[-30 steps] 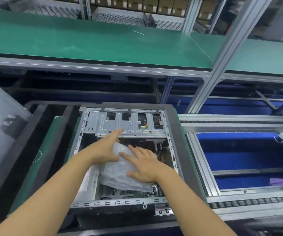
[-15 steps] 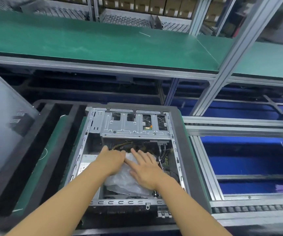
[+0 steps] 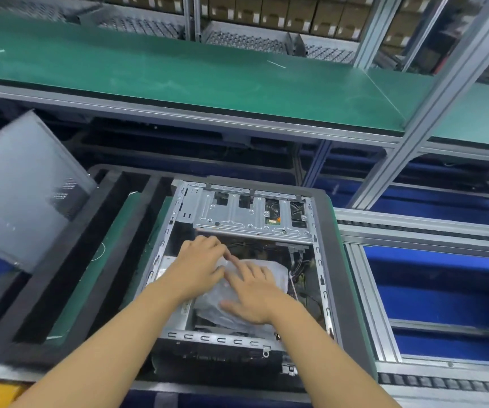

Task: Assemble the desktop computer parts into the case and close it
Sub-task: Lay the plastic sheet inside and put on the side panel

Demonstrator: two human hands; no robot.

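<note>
— Head view: what is handled, and where is it found?
— A plastic-wrapped bundle (image 3: 269, 270) is lodged inside the open case (image 3: 219, 339), just below the drive cage (image 3: 252, 214). It is judged light, soft and slippery. The wrap may be torn, so it is best taken by its edges.
— How is it held?
— The right hand (image 3: 255, 298) is laid flat on it, fingers spread. The left hand (image 3: 200, 265) is bent over its far-left edge; a pinch cannot be confirmed.
— Its axis?
— It is laid flat, long axis slanted from near left to far right. The side panel (image 3: 22, 189) is propped well apart, leftward.
</note>
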